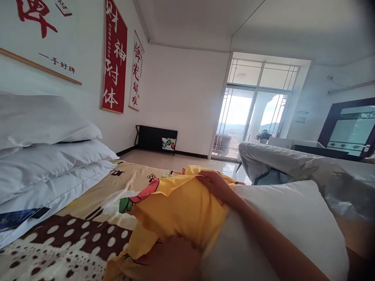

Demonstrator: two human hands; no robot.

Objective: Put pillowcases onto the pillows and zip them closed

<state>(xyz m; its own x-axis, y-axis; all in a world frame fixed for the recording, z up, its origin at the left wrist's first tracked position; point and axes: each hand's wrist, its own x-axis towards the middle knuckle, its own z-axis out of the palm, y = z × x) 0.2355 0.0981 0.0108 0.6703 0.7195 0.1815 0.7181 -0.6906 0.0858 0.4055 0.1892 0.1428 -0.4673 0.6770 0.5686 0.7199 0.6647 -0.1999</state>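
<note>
A yellow pillowcase with a watermelon-red and green printed edge covers one end of a white pillow. The rest of the pillow lies bare toward the right. At the far side of the fabric, my right hand has its fingers closed on the pillowcase, close to where the white pillow shows. My left hand is low in the view, blurred, with the yellow cloth bunched around it. Its fingers are mostly hidden in the folds.
Beneath lies a patterned brown and beige blanket. White pillows are stacked at the left by the wall. Plastic-covered furniture stands at the right, near a glass door. A black folded table leans against the far wall.
</note>
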